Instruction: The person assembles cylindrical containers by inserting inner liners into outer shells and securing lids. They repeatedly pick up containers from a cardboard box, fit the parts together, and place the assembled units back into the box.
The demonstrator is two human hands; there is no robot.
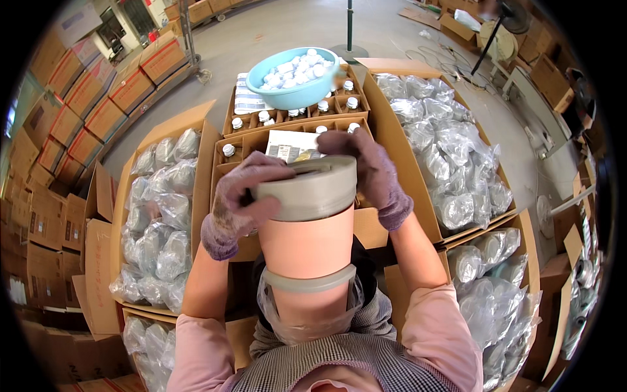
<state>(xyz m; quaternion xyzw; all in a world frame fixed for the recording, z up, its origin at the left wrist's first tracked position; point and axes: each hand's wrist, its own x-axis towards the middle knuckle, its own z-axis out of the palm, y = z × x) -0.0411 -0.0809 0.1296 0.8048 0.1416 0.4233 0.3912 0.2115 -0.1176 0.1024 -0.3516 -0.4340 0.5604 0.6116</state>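
A pink tapered container (307, 245) stands upright before my body, topped by a thick grey lid (313, 196). A grey band (310, 281) rings it lower down, and a clear plastic bag (287, 326) is bunched around its base. My left hand (248, 189), in a worn purple glove, grips the lid's left side, thumb low and fingers over the top. On the opposite side my gloved right hand (372, 173) curls around the lid's right and far edge; its fingertips are slightly blurred. Just beyond the lid lies a white labelled piece (290, 145), partly hidden.
Divided cartons of capped bottles (353, 103) stand ahead, with a blue basin (281, 98) of white caps on top. Open boxes of plastic-wrapped items flank me at left (160, 222) and right (450, 157). Stacked cartons (85, 124) line the far left; a pole (349, 29) rises behind.
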